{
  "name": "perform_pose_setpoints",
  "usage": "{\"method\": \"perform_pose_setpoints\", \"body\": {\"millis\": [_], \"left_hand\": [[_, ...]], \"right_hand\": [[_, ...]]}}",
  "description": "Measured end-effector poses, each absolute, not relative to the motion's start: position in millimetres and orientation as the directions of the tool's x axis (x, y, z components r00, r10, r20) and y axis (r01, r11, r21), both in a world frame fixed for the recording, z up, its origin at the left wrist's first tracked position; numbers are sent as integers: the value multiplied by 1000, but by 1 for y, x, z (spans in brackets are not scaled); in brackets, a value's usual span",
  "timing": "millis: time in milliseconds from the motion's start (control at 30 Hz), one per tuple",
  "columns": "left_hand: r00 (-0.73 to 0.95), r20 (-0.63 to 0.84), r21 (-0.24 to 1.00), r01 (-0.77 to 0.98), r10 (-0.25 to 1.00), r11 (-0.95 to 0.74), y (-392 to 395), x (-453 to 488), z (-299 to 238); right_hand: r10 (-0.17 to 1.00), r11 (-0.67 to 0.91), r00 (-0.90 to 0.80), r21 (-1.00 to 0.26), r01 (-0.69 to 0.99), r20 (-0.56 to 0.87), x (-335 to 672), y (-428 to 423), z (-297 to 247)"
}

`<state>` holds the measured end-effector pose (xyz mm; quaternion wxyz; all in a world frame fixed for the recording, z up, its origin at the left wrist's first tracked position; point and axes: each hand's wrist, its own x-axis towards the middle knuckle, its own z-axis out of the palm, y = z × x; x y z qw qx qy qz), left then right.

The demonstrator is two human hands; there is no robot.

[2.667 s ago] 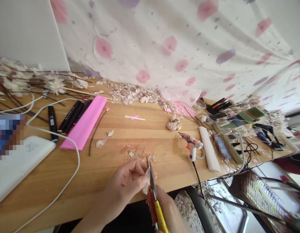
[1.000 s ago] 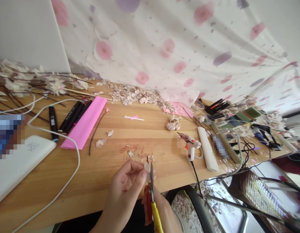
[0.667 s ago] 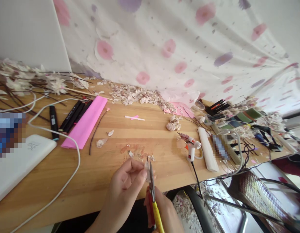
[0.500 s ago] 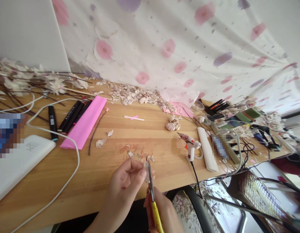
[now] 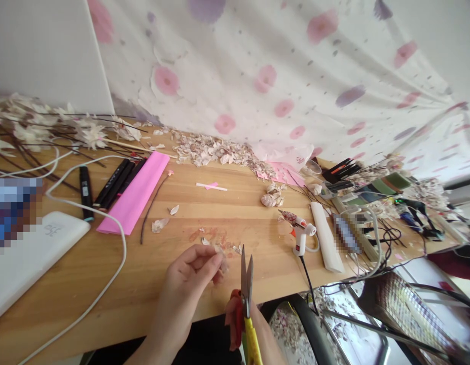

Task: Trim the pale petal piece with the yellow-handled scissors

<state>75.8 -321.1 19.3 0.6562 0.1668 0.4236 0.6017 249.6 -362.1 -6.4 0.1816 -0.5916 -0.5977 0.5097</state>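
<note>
My left hand (image 5: 194, 276) pinches a thin, translucent piece of garlic skin (image 5: 224, 264) between thumb and fingertips, just above the wooden table (image 5: 174, 309). Beside it, my right hand (image 5: 253, 329) grips scissors (image 5: 247, 284) with red and yellow handles. Their blades point away from me and stand slightly apart, clear of the skin. Small skin scraps (image 5: 238, 249) lie just beyond my hands. Farther left are a loose pale petal (image 5: 174, 209) and a thin dark twig (image 5: 153, 205) with a pink tip.
A white glue gun (image 5: 301, 233) stands at the right, near a white paper roll (image 5: 326, 235) and garlic bulbs (image 5: 272, 195). Pink folded paper (image 5: 136, 195), black markers (image 5: 112, 183) and a white cable (image 5: 122, 248) lie left. Piled skins (image 5: 215, 150) line the back.
The scissors have moved right, away from the piece in my left hand, and their blades have opened. My left hand has shifted slightly left, still pinching the piece.
</note>
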Motion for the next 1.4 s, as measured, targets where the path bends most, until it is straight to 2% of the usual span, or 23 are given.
{"method": "perform_pose_setpoints", "body": {"millis": [67, 167, 633, 867, 1033, 1133, 1267, 1400], "left_hand": [[-106, -392, 705, -673, 914, 224, -322, 76, 20], [-135, -433, 688, -689, 891, 230, -323, 77, 21], [-105, -389, 719, -655, 915, 231, -329, 80, 25], [-130, -397, 727, -648, 909, 225, -328, 79, 32], [-75, -364, 739, -629, 928, 240, -325, 76, 26], [-47, -353, 744, -620, 934, 250, -323, 74, 21], [-48, -366, 748, -610, 929, 263, -323, 72, 22], [-49, -382, 750, -600, 923, 278, -321, 72, 31]], "right_hand": [[860, -319, -204, -805, 500, -468, 249, -362, -7], [849, -340, -194, -789, 512, -492, 251, -363, -6], [888, -119, -312, -823, 555, -339, 255, -363, -6], [874, -38, -364, -791, 610, -323, 259, -361, 0], [903, 117, -403, -819, 562, -148, 260, -365, 1], [922, 108, -363, -809, 578, -136, 257, -364, 4], [915, 52, -345, -789, 612, -207, 251, -361, 12], [921, 47, -327, -774, 632, -212, 255, -360, 17]]}}
